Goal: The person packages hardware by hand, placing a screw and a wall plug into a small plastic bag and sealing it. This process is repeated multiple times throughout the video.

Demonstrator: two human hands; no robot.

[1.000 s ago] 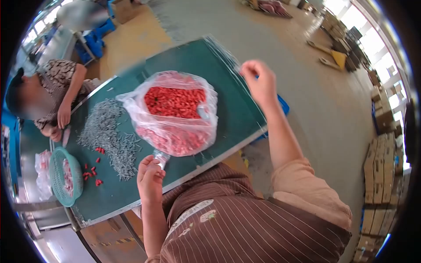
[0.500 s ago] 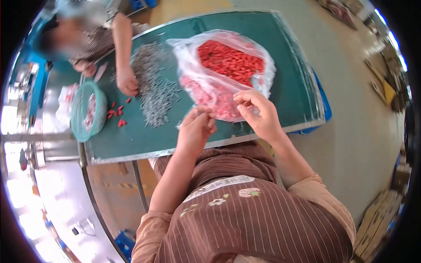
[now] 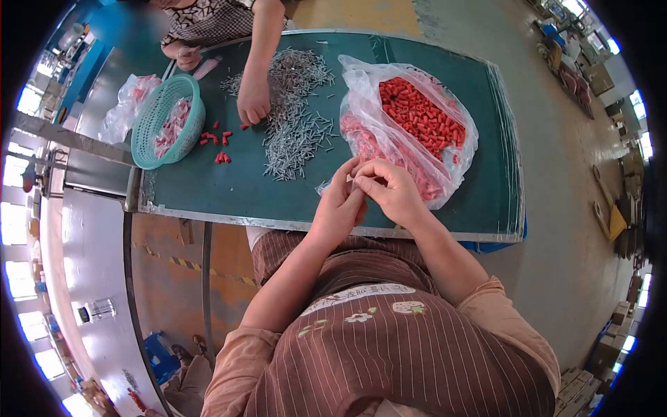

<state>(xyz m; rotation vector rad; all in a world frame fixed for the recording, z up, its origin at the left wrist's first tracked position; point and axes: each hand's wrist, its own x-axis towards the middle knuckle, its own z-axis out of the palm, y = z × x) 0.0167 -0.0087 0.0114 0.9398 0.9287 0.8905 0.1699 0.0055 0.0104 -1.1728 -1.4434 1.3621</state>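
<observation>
At frame centre, left hand and right hand pinch the edge of the plastic bag of red parts on the table. Keep fingertips closed; work the film gently.

Brown garment with thin pale vertical pinstripes covers the torso. Pale curved band across the chest carries small flower motifs, white and pink. Short peach-tan sleeves end above the elbow on both arms. Forearms bare. Left hand and right hand bare, ungloved.
</observation>
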